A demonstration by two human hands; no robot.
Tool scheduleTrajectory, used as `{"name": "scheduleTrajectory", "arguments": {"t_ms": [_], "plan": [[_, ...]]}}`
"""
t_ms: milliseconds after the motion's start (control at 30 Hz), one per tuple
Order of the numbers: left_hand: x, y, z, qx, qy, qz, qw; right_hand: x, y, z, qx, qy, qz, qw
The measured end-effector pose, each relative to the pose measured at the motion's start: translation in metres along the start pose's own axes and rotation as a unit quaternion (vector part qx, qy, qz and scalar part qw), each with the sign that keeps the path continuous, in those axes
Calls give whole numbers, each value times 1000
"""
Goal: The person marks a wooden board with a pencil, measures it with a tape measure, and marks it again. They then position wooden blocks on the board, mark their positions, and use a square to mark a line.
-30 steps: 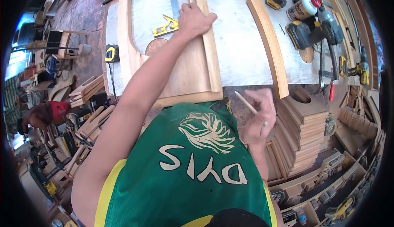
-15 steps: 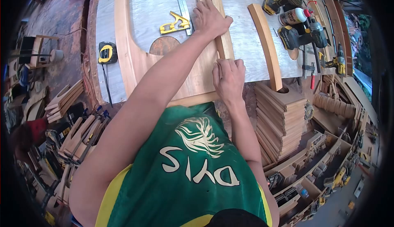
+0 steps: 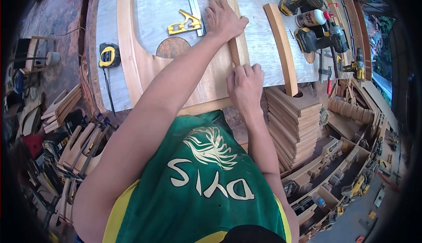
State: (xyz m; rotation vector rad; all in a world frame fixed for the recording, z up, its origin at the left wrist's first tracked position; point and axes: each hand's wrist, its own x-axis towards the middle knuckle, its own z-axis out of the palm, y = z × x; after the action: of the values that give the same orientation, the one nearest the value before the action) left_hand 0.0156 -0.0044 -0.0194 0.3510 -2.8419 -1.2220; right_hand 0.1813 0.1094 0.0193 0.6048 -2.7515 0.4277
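Observation:
A long wooden strip stands along the right side of a wooden panel with a curved cut-out. My left hand is closed over the strip's far part, thumb on the right side and fingers on the left. At the near end, my right hand has its fingers curled down around the strip; its fingertips are hidden. A combination square with a yellow head and steel ruler lies left of my left hand. To the right, a second wooden strip lies apart from both hands.
A yellow-black tape measure lies on the left of the whitish board. Cordless drills and a glue bottle sit at the right. Below the bench edge are stacked wooden pieces and compartments of tools.
The whole view has shifted slightly, so the bench things appear a little farther left and higher. Both hands keep their hold on the strip, the right hand's fingers slightly rearranged.

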Motion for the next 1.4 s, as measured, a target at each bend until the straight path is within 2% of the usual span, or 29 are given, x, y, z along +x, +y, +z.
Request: {"name": "scheduleTrajectory", "arguments": {"t_ms": [133, 333, 533, 833, 933, 1133, 1233, 1367, 1400], "plan": [[2, -4, 6, 2, 27, 12, 1000, -10, 7, -4, 16, -6, 3, 1000], [2, -3, 6, 3, 22, 8, 1000, 20, 12, 13, 31, 47, -29, 998], [2, -3, 7, 3, 16, -1, 1000, 12, 21, 0, 53, -8, -8, 999], [2, -2, 8, 19, 25, -3, 1000, 30, 32, 16, 40, 14, -51, 998], [2, -3, 8, 14, 19, -5, 1000, 29, 30, 11, 39, 2, -59, 998], [1, -1, 6, 1, 18, -16, 1000, 6, 22, -22, 47, -93, -34, 994], [3, -1, 4, -1, 5, -17, 1000, 6, 26, -34, 113, -101, -11, 988], [2, 0, 4, 14, 2, -30, 999, 2, 20, -79, 228, 7, 39, 973], [3, -2, 9, 16, 17, -32, 999, -8, 23, -91, 303, 26, 92, 948]]}}
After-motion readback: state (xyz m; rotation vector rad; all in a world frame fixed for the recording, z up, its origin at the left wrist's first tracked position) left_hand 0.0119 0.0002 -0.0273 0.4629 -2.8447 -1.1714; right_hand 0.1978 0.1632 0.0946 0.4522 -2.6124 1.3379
